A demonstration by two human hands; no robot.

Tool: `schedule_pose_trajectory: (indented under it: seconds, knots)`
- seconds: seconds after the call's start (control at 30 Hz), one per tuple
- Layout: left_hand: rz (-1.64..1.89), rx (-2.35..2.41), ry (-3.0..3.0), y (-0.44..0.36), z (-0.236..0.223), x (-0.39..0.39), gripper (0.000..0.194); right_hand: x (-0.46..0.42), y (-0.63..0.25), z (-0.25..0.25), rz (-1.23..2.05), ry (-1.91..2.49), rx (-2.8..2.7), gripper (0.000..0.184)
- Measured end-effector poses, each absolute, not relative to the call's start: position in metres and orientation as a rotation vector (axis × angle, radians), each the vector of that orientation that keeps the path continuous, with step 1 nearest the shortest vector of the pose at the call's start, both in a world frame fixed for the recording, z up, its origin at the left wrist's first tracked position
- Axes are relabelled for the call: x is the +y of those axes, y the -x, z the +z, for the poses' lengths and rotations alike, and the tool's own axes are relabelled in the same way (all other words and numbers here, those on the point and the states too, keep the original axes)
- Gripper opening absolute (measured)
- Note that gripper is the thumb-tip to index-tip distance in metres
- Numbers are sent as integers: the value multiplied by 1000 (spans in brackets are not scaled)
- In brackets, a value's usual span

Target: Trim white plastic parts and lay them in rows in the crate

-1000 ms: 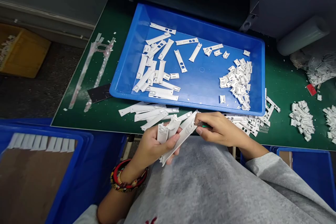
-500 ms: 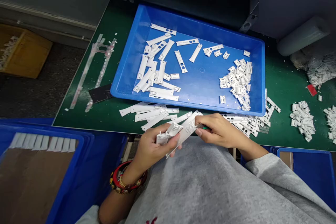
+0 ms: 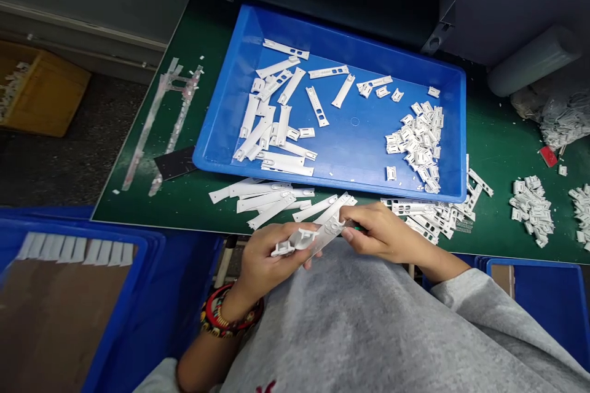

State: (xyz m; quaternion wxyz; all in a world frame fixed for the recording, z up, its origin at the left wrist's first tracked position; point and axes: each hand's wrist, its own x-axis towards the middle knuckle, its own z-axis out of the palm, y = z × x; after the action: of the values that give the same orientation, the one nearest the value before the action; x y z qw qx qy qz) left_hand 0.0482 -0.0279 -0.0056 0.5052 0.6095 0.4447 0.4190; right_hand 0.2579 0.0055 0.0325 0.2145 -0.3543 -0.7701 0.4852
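1. My left hand (image 3: 270, 264) is clamped around a white plastic strip (image 3: 322, 233) at lower centre of the frame, with a forked white end poking out to the left. Part of it is hidden by my fingers, so I can't tell whether it is one piece or two.
2. My right hand (image 3: 385, 233) is pinched closed on the strip's upper end, just beside my left hand. A sliver of something green (image 3: 358, 228) shows between my fingers, too hidden to name.
3. Beaded and red bangles (image 3: 230, 313) circle my left wrist, and a grey sweater (image 3: 350, 313) fills the bottom of the frame.
4. Loose white strips (image 3: 258, 198) lie on the green bench (image 3: 500, 153), just above my hands and touching the front of a blue plastic tray (image 3: 225, 98).
5. More strips lie in the tray's left half, and a heap of small white clips (image 3: 417, 147) sits in its right half.
6. To the right, on the bench, are another clip pile (image 3: 530, 212) and a clear bag of parts (image 3: 565, 120).
7. A pale sprue (image 3: 166, 123) lies left of the tray, a cardboard box (image 3: 41, 89) sits at upper left, and blue crates (image 3: 115, 319) stand at lower left.
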Motion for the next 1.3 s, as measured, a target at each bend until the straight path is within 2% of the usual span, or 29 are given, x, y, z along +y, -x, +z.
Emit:
schedule_pose_trajectory:
  seconds: [0.33,0.5,0.63,0.77,0.9,1.0,1.3]
  knots:
    - [902,1250,-1486,-49,-9,-31,17,3,-258,29,1357,1070,-2243,25]
    - [551,1544,-1699,-41,-29,-14,25,5,-268,25,1354,1221,-2225,27]
    - [359,1484,-2018,-35,-51,1,31,6,-276,20,1337,1313,-2167,29]
    - [366,1412,-2125,-38,-52,8,34,5,-276,16,1334,1373,-2172,26]
    - [426,1361,-1903,-42,-36,4,34,1,-273,14,1319,1399,-2126,16]
    - [456,1283,-1687,-42,-24,-3,36,-1,-271,16,1289,1335,-2073,16]
    - [691,1090,-1729,-44,-7,-17,27,-4,-267,27,927,1027,-2013,18]
